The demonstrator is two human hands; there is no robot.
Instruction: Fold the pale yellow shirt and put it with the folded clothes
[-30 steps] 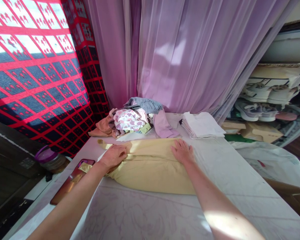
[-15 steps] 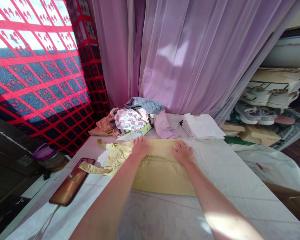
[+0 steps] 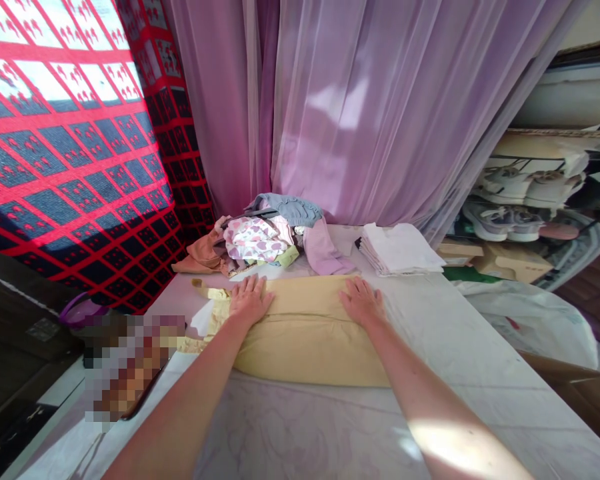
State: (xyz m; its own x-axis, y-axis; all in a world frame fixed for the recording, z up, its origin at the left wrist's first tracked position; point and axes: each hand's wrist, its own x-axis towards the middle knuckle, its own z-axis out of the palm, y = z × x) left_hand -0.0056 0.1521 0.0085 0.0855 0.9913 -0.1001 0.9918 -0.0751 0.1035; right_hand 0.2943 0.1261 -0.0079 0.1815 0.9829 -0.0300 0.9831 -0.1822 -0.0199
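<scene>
A pale yellow garment [image 3: 305,333] lies folded flat across the white table [image 3: 480,373]. My left hand [image 3: 250,299] rests palm down on its left part, fingers spread, beside the crumpled ties at the garment's left end. Pressed flat on the garment's upper right edge is my right hand [image 3: 363,301], also with fingers apart. Neither hand grips anything.
A heap of mixed clothes [image 3: 265,237] sits at the table's far side, with a stack of folded white cloth [image 3: 400,248] to its right. A purple-lidded jar [image 3: 80,310] stands at the left edge. Purple curtains [image 3: 360,107] hang behind; shoes [image 3: 525,200] fill shelves at right.
My left hand slid from the garment's left end to its middle, then back left along the fabric. My right hand stayed in place.
</scene>
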